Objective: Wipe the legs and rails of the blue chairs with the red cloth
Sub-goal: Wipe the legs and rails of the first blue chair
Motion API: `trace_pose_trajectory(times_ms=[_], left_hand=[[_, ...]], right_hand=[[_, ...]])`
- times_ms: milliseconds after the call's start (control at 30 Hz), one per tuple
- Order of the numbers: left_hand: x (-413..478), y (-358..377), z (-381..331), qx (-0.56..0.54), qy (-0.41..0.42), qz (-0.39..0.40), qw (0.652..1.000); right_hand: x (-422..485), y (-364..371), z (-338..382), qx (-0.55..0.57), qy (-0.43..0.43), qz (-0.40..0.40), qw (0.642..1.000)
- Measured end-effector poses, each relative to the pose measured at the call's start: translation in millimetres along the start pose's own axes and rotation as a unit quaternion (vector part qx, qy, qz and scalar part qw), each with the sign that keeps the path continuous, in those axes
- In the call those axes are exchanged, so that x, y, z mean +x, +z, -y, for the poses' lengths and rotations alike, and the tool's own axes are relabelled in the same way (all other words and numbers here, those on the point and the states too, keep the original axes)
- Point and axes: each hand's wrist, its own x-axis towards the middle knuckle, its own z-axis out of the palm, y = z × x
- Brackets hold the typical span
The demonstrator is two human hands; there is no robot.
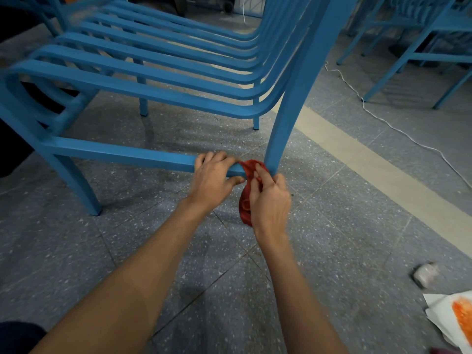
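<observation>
Bracing lower rail with curled left hand; pinching red cloth, draped over rail beside rear leg, in right hand; keep taut, pull along all faces.

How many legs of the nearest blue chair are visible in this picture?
4. The near left leg; the near right leg, beside the red cloth, foot hidden by the right hand; the far left leg and far right leg under the seat.
</observation>
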Motion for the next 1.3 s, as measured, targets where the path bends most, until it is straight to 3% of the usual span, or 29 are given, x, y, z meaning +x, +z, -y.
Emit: trace_pose_trajectory(times_ms=[167, 367, 600, 833, 1000, 1100, 1167, 1233, 1300], left_hand=[[0, -3, -1, -0.002, -0.002, 0.02, 1.0], [1, 0, 1, 0.0, 0.001, 0.012, 1.0], [1, 1, 1, 0.004, 0.0, 0.008, 1.0], [3, -7, -3, 0.009, -0.013, 0.053, 0.998], [9, -16, -2, 0.011, -0.02, 0.091, 0.996], [11, -20, 1, 0.019, -0.01, 0.112, 0.994], [10, -21, 2, 0.007, -0.003, 0.106, 0.994], [9, -20, 3, 0.005, 0.002, 0.099, 0.995], [8, -20, 3, 0.007, 0.004, 0.099, 0.995]], right_hand=[[-23, -12, -22, 0.024, 0.096, 0.021, 0.995], [-14, -21, -6, 0.055, -0.062, -0.005, 0.997], [8, -17, 5, -0.142, -0.004, 0.158, 0.977], [-2, -35, 8, -0.111, 0.038, 0.167, 0.979], [15, -46, 41, -0.076, -0.064, 0.135, 0.986], [33, -28, 49, -0.167, -0.102, 0.154, 0.969], [35, -14, 44, -0.248, -0.107, 0.204, 0.941], [25, -4, 33, -0.324, -0.121, 0.203, 0.916], [20, -4, 32, -0.335, -0.112, 0.224, 0.908]])
